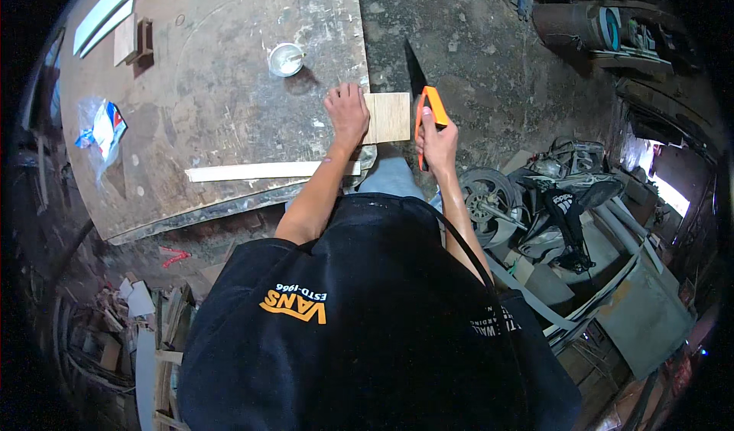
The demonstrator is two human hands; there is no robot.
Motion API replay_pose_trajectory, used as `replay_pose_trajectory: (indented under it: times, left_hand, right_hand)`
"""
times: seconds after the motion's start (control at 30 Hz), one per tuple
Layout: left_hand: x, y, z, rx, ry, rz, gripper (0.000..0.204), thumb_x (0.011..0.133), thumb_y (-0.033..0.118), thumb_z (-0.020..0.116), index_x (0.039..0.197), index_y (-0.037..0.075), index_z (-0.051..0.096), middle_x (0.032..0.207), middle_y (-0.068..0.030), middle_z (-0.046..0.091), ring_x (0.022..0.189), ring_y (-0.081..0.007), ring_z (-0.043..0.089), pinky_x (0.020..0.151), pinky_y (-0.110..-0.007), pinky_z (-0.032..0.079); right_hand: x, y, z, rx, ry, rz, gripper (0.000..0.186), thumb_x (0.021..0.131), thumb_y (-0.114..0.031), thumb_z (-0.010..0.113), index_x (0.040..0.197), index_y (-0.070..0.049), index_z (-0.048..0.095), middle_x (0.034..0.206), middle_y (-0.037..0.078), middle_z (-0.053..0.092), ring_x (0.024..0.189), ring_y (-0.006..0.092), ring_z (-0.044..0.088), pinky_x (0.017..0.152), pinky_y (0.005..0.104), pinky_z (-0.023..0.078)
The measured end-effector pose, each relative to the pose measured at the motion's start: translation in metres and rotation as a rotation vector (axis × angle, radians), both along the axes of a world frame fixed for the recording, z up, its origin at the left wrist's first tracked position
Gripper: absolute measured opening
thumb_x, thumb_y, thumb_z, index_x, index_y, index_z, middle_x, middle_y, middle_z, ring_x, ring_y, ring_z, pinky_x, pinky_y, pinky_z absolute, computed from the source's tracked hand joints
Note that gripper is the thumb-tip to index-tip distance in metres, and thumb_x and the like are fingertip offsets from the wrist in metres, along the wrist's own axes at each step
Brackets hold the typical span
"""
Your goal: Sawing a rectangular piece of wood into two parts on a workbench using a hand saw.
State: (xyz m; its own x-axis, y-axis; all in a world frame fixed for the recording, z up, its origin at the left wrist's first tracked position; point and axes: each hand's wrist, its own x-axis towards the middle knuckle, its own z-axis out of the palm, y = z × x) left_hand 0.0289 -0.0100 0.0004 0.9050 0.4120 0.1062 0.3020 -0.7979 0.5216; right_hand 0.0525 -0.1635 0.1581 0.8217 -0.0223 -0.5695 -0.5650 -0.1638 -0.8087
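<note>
A light wooden board (391,117) juts out past the right edge of the worktable, and a thin line crosses it near that edge. My left hand (348,115) presses down on the board's left part, its fingers bent over the wood. My right hand (439,139) is wrapped round the orange handle of a hand saw (433,106). The saw's dark blade points away from me, just right of the board and apart from it.
On the worktable (222,71) are a white strip (260,172), a small bowl (286,60) with white contents, a plastic bag (101,134) and wood blocks (130,39). A motorcycle (535,201) stands at the right. Scrap wood (164,339) lies at the lower left.
</note>
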Motion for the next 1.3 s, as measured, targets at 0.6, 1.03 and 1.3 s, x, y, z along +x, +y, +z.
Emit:
replay_pose_trajectory:
  times: [0.6, 1.03, 1.3]
  left_hand:
    - [-0.002, 0.003, -0.003, -0.079, -0.008, 0.041, 0.016, 0.094, 0.022, 0.054, 0.098, 0.008, 0.060, 0.100, -0.0108, 0.055, 0.097, -0.0306, 0.050, 0.085, -0.046, 0.037]
    - [0.000, -0.002, 0.005, 0.059, 0.069, 0.033, 0.015, 0.093, 0.027, 0.057, 0.098, 0.014, 0.062, 0.096, -0.0069, 0.056, 0.094, -0.0275, 0.054, 0.079, -0.045, 0.039]
    - [-0.010, 0.005, -0.003, 0.036, 0.074, 0.107, 0.016, 0.094, 0.027, 0.056, 0.096, 0.012, 0.062, 0.096, -0.0074, 0.058, 0.094, -0.0288, 0.053, 0.079, -0.048, 0.039]
  right_hand:
    - [-0.010, 0.044, 0.036, 0.200, 0.156, 0.007, 0.027, 0.099, -0.028, 0.061, 0.085, -0.007, 0.052, 0.059, -0.004, 0.043, 0.044, 0.0055, 0.041, 0.039, 0.0231, 0.034]
    - [0.006, 0.061, 0.052, 0.128, 0.243, 0.119, 0.031, 0.099, -0.030, 0.061, 0.081, -0.008, 0.050, 0.058, -0.003, 0.042, 0.043, 0.0063, 0.040, 0.037, 0.0252, 0.034]
    - [0.010, 0.059, 0.068, -0.052, 0.186, 0.228, 0.030, 0.099, -0.031, 0.061, 0.086, -0.004, 0.055, 0.060, -0.001, 0.049, 0.044, 0.0072, 0.046, 0.038, 0.0252, 0.037]
